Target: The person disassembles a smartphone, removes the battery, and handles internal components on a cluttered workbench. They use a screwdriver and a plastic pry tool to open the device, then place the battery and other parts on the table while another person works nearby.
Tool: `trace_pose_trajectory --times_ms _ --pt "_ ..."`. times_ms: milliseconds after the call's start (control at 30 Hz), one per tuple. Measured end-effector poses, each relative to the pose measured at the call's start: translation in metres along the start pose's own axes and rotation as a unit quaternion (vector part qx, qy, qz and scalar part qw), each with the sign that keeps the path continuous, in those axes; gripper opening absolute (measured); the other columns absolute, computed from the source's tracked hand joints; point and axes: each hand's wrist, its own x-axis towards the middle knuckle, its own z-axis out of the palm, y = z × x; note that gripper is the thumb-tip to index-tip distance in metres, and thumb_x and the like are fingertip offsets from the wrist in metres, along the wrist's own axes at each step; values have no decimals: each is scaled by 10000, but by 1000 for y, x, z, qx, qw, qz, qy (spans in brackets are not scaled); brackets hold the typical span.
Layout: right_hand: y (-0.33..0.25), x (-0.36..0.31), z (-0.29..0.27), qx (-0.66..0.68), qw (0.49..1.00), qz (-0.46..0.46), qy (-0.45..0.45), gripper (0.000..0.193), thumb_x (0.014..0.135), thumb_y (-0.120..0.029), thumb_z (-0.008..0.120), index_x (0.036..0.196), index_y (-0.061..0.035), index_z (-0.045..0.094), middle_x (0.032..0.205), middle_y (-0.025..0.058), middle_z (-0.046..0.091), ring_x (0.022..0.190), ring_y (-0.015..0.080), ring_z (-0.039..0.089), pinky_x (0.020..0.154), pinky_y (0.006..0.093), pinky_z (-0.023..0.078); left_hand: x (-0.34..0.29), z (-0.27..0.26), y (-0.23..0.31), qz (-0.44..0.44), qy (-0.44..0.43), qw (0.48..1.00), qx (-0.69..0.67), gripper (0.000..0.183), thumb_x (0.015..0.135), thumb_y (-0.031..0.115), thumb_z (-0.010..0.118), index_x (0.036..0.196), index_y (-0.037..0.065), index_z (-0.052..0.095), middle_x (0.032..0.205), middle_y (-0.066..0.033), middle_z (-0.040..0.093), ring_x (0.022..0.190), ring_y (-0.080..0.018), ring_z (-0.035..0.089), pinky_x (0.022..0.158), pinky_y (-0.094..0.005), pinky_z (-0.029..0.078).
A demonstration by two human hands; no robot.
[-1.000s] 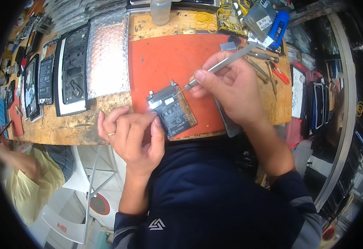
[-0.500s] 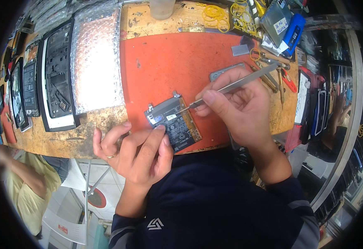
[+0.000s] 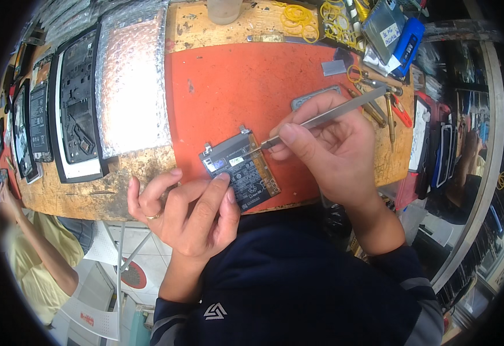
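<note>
A dark phone battery [image 3: 249,180] lies tilted on the orange work mat [image 3: 223,86], near the bench's front edge. Along its right side runs a copper-coloured flex strip [image 3: 266,171], and small metal tabs stick up at its far edge. My left hand [image 3: 188,210] holds the battery at its near left side, index finger on its face and the thumb by its lower edge; two other fingers are raised. Between the thumb and fingers of my right hand [image 3: 327,147] is a pair of slim metal tweezers [image 3: 344,109]. Their tips touch or hover over the flex strip's upper part; I cannot tell which.
A grey phone-shaped part [image 3: 315,98] lies partly behind my right hand. Screwdrivers [image 3: 390,115] and yellow rubber bands [image 3: 299,23] sit farther back. Bubble wrap [image 3: 133,81] and phone frames [image 3: 80,104] fill the left. A person in a yellow top [image 3: 44,259] is at lower left.
The tweezer tips have shifted slightly right and up, from the battery's face to the flex strip. My left hand stays in place. The other person's arm has moved.
</note>
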Motion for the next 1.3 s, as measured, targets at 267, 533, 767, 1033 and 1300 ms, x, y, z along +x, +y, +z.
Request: trace_pose_trajectory --times_ms 267,533,767,1033,1300 --pt "-3 -1 1 -9 1000 10 9 121 1031 42 685 1091 43 580 965 173 751 852 173 761 799 289 648 1 -2 1 13 -12 1000 12 213 815 265 792 1013 229 863 864 75 654 1129 -210 593 1269 -559 199" --pt "-2 -1 1 -25 1000 7 7 141 1026 43 691 1105 37 574 969 168 753 866 177 769 803 289 653 3 -3 0 26 -20 999 21 250 835 285 759 1046 211 870 862 59 653 1125 -214 596 1272 -579 190" --pt "-3 -1 1 -17 1000 7 9 156 1022 38 702 1107 34 571 970 161 753 868 172 768 803 289 649 4 -3 0 32 -28 999 30 278 851 307 738 1072 206 874 847 54 632 1082 -217 591 1266 -583 194" --pt "1 0 -1 -3 1000 5 -3 134 1011 60 698 1106 41 606 1007 106 718 906 133 755 818 254 661 3 -3 0 48 -57 996 56 332 897 390 707 1135 230 874 868 48 587 1092 -213 563 1265 -589 184" --pt "1 -2 0 3 1000 -7 18 156 1009 65 692 1123 53 585 1011 119 712 917 150 754 819 276 676 4 -3 0 53 -61 994 69 327 905 401 707 1136 239 873 881 42 583 1101 -221 562 1264 -593 186"
